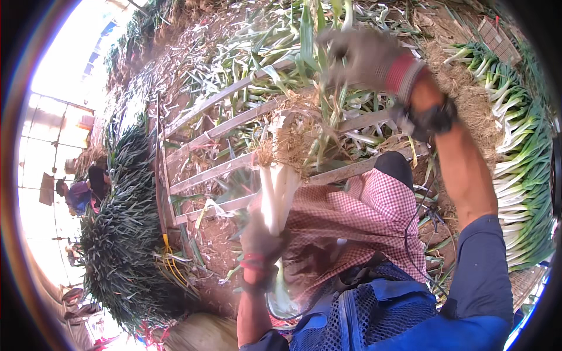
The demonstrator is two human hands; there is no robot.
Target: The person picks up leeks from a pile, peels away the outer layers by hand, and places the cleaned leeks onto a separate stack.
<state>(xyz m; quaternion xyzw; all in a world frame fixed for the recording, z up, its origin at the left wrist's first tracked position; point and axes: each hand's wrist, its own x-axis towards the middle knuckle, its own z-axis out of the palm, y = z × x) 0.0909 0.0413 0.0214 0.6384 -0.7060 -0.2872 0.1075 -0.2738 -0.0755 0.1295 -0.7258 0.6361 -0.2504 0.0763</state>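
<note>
My left hand (pixel 265 239), in a glove, is closed around a few leeks (pixel 277 193) over my lap. Their white shanks point away from me, with the bushy roots (pixel 264 152) at the far end. Green leaf parts show below my wrist. Farther forward and to the right is my gloved right hand (pixel 369 57), blurred. Long green leaf strips (pixel 307 39) hang right beside its fingers; whether it grips them is unclear. Beneath both hands lies a slatted frame (pixel 210 180) with loose leek leaves on and under it.
A long row of leeks (pixel 518 175) lies to the right, white ends inward. Dark green leek tops (pixel 131 219) are heaped at the left, near a yellow cord (pixel 169 252). Stripped leaves (pixel 259 48) litter the ground ahead. Another person (pixel 83 191) is at the far left.
</note>
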